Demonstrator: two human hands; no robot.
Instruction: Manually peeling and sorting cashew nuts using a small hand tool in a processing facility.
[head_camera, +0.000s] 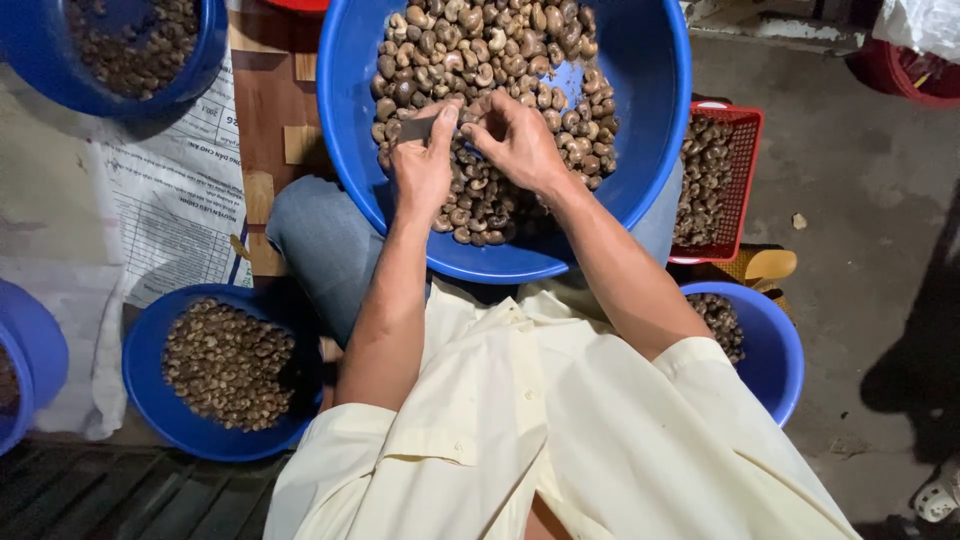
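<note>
You wear a pale cream short-sleeved cotton shirt (560, 440) with a stitched front placket and loose folds. Its sleeves end above the elbows, so both forearms are bare. Grey-blue trousers (325, 245) cover your knees.

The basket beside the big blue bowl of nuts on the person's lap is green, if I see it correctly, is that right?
Not quite: the basket is red, not green, as the head view shows. It does sit beside the big blue bowl of nuts on the person's lap.

Red basket (745, 180), printed paper sheet (175, 200)
</note>
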